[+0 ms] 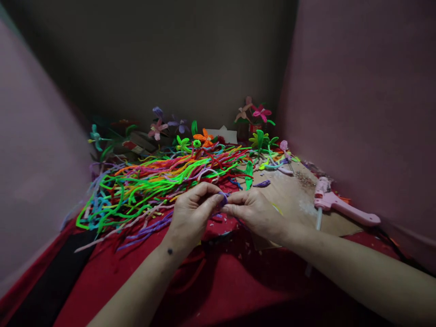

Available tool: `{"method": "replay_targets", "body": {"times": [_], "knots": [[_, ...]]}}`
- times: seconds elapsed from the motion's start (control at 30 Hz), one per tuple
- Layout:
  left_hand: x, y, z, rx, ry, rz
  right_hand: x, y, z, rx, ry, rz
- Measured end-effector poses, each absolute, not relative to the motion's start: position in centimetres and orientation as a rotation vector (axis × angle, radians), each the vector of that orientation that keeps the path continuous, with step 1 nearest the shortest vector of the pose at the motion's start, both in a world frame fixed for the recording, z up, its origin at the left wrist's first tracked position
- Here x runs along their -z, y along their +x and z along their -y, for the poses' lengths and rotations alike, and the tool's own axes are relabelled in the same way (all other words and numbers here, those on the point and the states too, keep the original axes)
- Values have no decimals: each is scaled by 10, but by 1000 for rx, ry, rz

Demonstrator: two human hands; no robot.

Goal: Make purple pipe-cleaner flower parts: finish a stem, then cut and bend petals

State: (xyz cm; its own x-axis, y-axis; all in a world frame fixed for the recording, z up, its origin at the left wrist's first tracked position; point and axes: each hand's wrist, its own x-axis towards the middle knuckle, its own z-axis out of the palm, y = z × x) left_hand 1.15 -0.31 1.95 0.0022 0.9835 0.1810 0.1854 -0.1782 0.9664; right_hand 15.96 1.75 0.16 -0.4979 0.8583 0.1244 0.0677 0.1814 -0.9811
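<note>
Between my two hands is a purple pipe cleaner (223,198), bent into a small loop. My left hand (195,206) pinches it from the left with thumb and forefinger. From the right, my right hand (255,210) grips the same piece between thumb and forefinger. Fingers partly cover its shape. Just beyond my right hand, a small purple petal (261,184) lies on the cardboard. Loose purple pipe cleaners (146,232) rest on the red cloth left of my left hand.
A large heap of coloured pipe cleaners (163,175) spreads at the left. On the right, a pink glue gun (347,209) with a clear glue stick lies over the cardboard (289,190). Pipe-cleaner flowers, including an orange flower (204,137), stand along the back. Red cloth (112,281) covers the front.
</note>
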Motion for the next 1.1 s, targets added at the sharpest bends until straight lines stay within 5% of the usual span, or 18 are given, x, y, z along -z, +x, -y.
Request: {"method": "replay_targets", "body": {"times": [0.83, 1.1], "knots": [[-9, 3, 3, -1186, 1521, -1164, 2, 160, -18, -1806, -875, 1388], [-1, -1, 3, -1352, 2131, -1338, 2, 159, -18, -1764, -880, 1326]]}}
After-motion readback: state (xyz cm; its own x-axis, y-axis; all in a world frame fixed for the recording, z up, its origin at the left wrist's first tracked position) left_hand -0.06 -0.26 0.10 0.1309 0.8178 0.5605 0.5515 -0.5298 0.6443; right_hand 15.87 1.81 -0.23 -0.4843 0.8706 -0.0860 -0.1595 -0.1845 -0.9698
